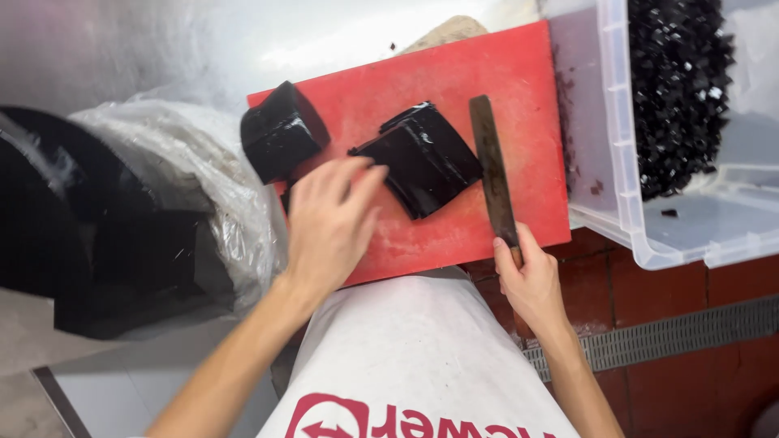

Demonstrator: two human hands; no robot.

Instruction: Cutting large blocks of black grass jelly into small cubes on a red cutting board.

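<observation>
A red cutting board point(503, 89) lies on a steel counter. On it sits a flat slab of glossy black jelly point(426, 158), and a thicker black block point(280, 130) rests at the board's left end. My left hand point(329, 223) hovers with fingers spread, its fingertips touching the slab's left edge. My right hand point(527, 280) grips the handle of a long knife point(491, 166), whose blade lies flat on the board just right of the slab.
A clear plastic tub point(625, 162) at the right holds several small black jelly cubes point(677, 89). A crumpled plastic bag point(203, 186) with more black jelly lies at the left. Red floor tiles and a drain grate point(690, 328) show below. A white apron point(414, 357) covers my front.
</observation>
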